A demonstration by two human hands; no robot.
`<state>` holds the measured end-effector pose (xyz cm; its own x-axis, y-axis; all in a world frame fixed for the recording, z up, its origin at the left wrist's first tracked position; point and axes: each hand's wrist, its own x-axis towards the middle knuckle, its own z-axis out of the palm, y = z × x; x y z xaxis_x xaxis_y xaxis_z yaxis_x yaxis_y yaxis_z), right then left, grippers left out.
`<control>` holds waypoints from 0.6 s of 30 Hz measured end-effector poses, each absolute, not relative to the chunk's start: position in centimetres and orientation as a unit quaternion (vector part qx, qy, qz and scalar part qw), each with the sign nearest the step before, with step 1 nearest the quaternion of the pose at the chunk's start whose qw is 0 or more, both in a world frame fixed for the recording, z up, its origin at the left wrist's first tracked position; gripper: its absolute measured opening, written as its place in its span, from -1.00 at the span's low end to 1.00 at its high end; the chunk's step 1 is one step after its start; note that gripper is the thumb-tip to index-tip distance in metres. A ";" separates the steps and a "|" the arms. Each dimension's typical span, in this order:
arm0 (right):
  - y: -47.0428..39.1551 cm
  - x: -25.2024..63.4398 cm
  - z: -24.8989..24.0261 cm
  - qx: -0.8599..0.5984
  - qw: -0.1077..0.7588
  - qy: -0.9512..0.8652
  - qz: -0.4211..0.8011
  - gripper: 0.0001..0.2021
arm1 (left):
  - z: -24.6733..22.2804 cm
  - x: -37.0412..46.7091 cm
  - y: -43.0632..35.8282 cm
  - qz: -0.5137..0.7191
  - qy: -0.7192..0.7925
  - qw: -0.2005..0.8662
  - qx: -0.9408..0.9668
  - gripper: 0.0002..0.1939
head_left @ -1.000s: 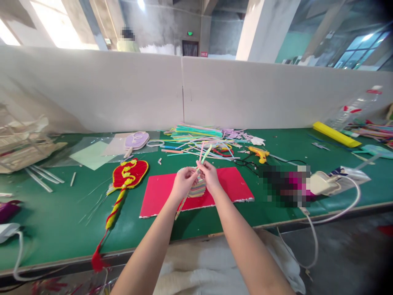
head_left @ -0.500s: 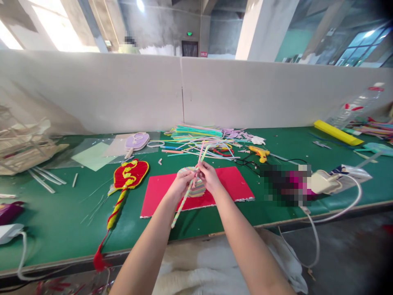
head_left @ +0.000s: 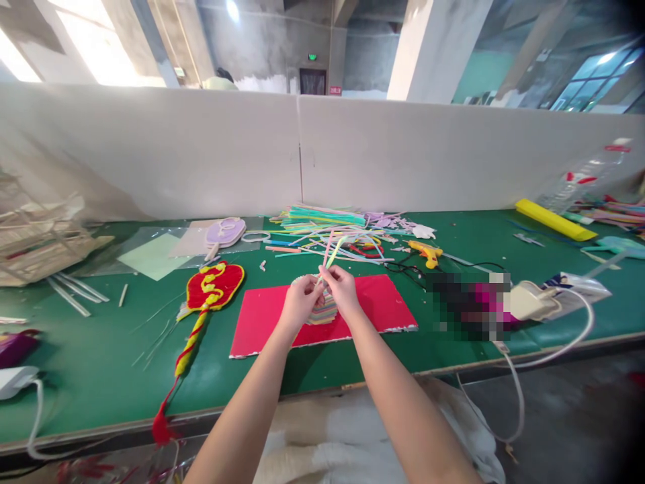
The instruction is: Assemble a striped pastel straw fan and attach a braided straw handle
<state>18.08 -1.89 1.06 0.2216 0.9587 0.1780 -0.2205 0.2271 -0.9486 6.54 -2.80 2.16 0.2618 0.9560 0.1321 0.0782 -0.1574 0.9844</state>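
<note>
Over the red board [head_left: 383, 302], 2 hands' fingers [head_left: 308, 290] [head_left: 338, 281] pinch thin pastel strips [head_left: 333, 254]; both forearms reach forward, converging

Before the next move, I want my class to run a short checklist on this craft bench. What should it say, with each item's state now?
1. Right hand grips the pink and yellow-green strips: ok.
2. Left hand has a firm hold too: cannot tell; its fingertips are partly hidden.
3. Red board lies flat on the green table: ok.
4. Striped piece on the board fully in sight: not ok; the hands partly cover it.
5. Yellow glue gun cool: cannot tell from the picture.
6. Loose strips beyond the board sorted: not ok; many lie crossed.
</note>
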 end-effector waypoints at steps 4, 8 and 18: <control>-2.0 18.1 1.1 -0.432 0.642 -0.444 0.452 -0.68 | 2.0 6.3 -3.1 0.406 0.486 0.338 0.696 -0.80; -2.0 18.1 1.0 -0.397 0.650 -0.396 0.513 -0.70 | 2.1 6.3 -3.2 0.425 0.486 0.426 0.634 -0.78; -2.0 17.5 1.0 -0.352 0.636 -0.312 0.612 -0.71 | 2.3 6.5 -2.0 0.407 0.349 0.707 0.461 -0.86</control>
